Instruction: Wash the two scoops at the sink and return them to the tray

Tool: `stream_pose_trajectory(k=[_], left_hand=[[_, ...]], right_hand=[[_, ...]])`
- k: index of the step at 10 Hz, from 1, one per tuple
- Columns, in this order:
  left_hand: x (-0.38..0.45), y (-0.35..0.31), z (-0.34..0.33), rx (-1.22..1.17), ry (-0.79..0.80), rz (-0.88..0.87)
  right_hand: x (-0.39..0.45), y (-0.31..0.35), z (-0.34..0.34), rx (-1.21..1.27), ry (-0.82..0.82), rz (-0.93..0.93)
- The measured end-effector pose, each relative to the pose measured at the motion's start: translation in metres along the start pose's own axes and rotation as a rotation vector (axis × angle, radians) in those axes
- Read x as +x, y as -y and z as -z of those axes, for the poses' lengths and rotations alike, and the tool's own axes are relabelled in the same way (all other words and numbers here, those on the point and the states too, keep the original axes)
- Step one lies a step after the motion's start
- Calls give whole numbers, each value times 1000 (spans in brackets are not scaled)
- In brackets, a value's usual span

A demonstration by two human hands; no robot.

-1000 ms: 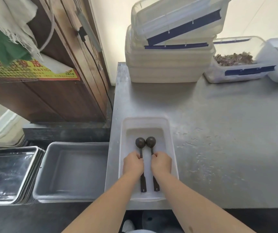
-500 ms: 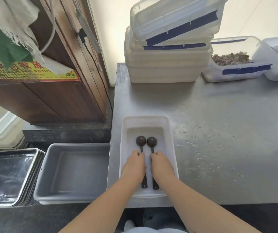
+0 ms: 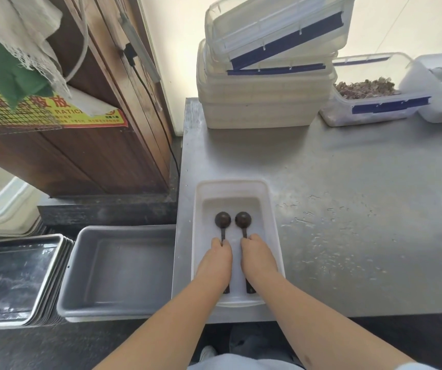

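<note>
Two dark scoops lie side by side in a white plastic tray (image 3: 231,184) at the near left corner of a steel table, round bowls pointing away from me. My left hand (image 3: 215,259) covers the handle of the left scoop (image 3: 222,219), fingers curled around it. My right hand (image 3: 258,256) covers the handle of the right scoop (image 3: 243,219) in the same way. Both handle ends poke out under my wrists. No sink is in view.
The steel table (image 3: 361,209) is wet with droplets right of the tray. Stacked lidded plastic boxes (image 3: 262,97) and an open box of dried bits (image 3: 369,89) stand at the back. A grey tub (image 3: 123,271) and stacked metal trays (image 3: 14,279) sit lower left, below a wooden cabinet (image 3: 94,142).
My hands have slid back along the handles toward me. The two scoop bowls, touching a second ago, now lie slightly apart on the tray floor.
</note>
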State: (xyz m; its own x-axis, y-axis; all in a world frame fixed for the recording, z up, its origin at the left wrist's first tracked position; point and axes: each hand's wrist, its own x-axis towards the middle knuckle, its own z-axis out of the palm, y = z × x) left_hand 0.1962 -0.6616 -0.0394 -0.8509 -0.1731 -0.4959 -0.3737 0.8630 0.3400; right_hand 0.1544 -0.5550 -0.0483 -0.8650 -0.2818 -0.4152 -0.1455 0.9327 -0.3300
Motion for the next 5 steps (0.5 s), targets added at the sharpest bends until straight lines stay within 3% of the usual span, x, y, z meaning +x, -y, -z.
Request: stream_pose_trajectory(k=[1,3,4,5], left_hand=[[-4,-2,1,11,2,11],[-25,-9,17,53,-72,-7],[-36,-5,57,-12,-282,-142],[-46,-2,118,154,-642,-325]], right_hand=[[-2,3,3,46,-10,-16],[-20,8,19,181,-187,59],[-32,12,55,160,-341,225],[-47,19,115,-29,-615,437]])
